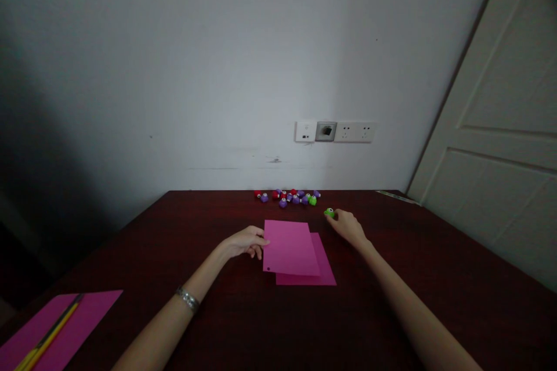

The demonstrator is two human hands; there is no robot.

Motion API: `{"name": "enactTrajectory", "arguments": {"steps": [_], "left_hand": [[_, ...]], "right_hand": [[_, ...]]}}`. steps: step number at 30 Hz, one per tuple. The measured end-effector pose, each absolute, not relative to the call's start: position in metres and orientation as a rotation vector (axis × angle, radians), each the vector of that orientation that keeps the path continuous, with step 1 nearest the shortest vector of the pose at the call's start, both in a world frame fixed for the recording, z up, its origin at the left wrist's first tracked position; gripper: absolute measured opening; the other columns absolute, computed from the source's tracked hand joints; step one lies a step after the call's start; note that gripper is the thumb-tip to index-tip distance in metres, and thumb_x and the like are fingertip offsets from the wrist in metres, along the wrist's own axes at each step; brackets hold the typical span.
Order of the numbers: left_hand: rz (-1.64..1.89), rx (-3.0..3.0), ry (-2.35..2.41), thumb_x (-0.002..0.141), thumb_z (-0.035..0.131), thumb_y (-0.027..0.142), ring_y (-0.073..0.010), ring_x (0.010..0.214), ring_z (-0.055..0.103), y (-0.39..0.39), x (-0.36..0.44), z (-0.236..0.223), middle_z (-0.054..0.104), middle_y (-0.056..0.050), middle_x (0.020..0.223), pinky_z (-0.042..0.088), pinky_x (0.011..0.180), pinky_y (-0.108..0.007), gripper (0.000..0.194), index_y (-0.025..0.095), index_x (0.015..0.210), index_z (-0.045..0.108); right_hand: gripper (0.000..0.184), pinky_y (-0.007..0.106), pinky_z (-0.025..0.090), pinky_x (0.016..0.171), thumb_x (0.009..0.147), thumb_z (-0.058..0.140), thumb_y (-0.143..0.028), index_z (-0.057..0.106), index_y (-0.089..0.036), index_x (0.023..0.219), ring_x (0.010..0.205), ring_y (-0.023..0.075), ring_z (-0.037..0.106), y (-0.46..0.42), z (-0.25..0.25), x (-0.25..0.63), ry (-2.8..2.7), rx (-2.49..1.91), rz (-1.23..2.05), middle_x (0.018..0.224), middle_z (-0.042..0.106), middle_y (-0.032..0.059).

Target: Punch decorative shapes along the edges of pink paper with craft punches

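Pink paper and a little green punch

The left hand (246,242) lies flat, fingers holding the edge of the top pink sheet (290,247); best keep it still. The right hand (347,225) curls on the green punch (329,213), near the pile of punches (289,196).

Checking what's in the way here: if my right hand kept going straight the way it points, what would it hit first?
The right hand points up and left toward the wall, fingertips already at the lone green punch. That comes first; beyond it lies the cluster of small punches, though depth is hard to judge.
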State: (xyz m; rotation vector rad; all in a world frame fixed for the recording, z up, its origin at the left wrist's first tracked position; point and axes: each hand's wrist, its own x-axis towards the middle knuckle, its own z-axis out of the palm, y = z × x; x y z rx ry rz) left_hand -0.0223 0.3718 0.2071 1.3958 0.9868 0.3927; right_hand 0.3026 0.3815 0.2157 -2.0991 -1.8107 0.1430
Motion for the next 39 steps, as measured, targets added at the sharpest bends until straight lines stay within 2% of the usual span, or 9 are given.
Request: {"name": "enactTrajectory", "arguments": {"steps": [5,10,14,18,26,30,39], "left_hand": [[0.368,1.414,1.004,0.063,0.068,0.033,-0.0071,0.042,0.054,0.368,-0.013,0.204,0.062,-0.002,0.065,0.032,0.033,-0.015,0.033,0.012,0.087,0.059],[0.301,1.435,1.008,0.062,0.068,0.031,-0.0075,0.042,0.055,0.365,-0.007,0.208,0.064,-0.005,0.069,0.028,0.032,-0.014,0.035,0.011,0.089,0.058],[0.249,1.464,1.014,0.062,0.067,0.031,-0.0072,0.037,0.053,0.365,-0.007,0.209,0.064,-0.004,0.065,0.026,0.029,-0.014,0.034,0.012,0.088,0.059],[0.16,1.514,1.008,0.065,0.062,0.035,-0.008,0.036,0.052,0.367,-0.01,0.208,0.064,-0.004,0.059,0.025,0.029,-0.014,0.025,0.012,0.075,0.06],[0.077,1.548,1.045,0.067,0.06,0.037,-0.0078,0.036,0.051,0.37,-0.01,0.209,0.066,-0.006,0.058,0.026,0.03,-0.015,0.024,0.013,0.063,0.062],[0.094,1.55,1.042,0.066,0.061,0.034,-0.0078,0.037,0.051,0.373,-0.011,0.206,0.066,-0.007,0.059,0.027,0.03,-0.016,0.022,0.013,0.061,0.064],[0.057,1.532,1.042,0.066,0.062,0.033,-0.0076,0.037,0.051,0.371,-0.011,0.21,0.066,-0.006,0.058,0.03,0.03,-0.015,0.022,0.013,0.06,0.066]], "right_hand": [[0.04,0.028,0.041,0.067,0.081,0.041,-0.047,0.063,-0.014,0.089,0.084,0.0234,0.06,0.387,0.209,0.311,-1.784,-2.131,0.15,0.095,0.062,0.0131],[0.043,0.03,0.042,0.071,0.082,0.038,-0.047,0.061,-0.017,0.103,0.091,0.0241,0.058,0.403,0.205,0.318,-1.741,-2.172,0.146,0.108,0.055,0.014],[0.045,0.032,0.042,0.074,0.084,0.035,-0.046,0.06,-0.015,0.105,0.094,0.0246,0.057,0.427,0.205,0.322,-1.705,-2.215,0.143,0.111,0.052,0.0152],[0.048,0.034,0.042,0.076,0.085,0.033,-0.045,0.06,-0.012,0.105,0.098,0.0272,0.055,0.447,0.203,0.329,-1.655,-2.27,0.129,0.112,0.051,0.0178],[0.05,0.04,0.042,0.078,0.084,0.034,-0.047,0.06,-0.01,0.106,0.102,0.0315,0.052,0.46,0.192,0.347,-1.622,-2.337,0.113,0.113,0.05,0.0209],[0.048,0.038,0.042,0.077,0.083,0.036,-0.048,0.062,-0.012,0.102,0.101,0.0304,0.052,0.463,0.187,0.348,-1.663,-2.322,0.114,0.112,0.051,0.0179],[0.045,0.038,0.043,0.074,0.08,0.041,-0.045,0.061,-0.012,0.102,0.1,0.031,0.051,0.462,0.185,0.35,-1.668,-2.32,0.106,0.11,0.05,0.0182]]}}
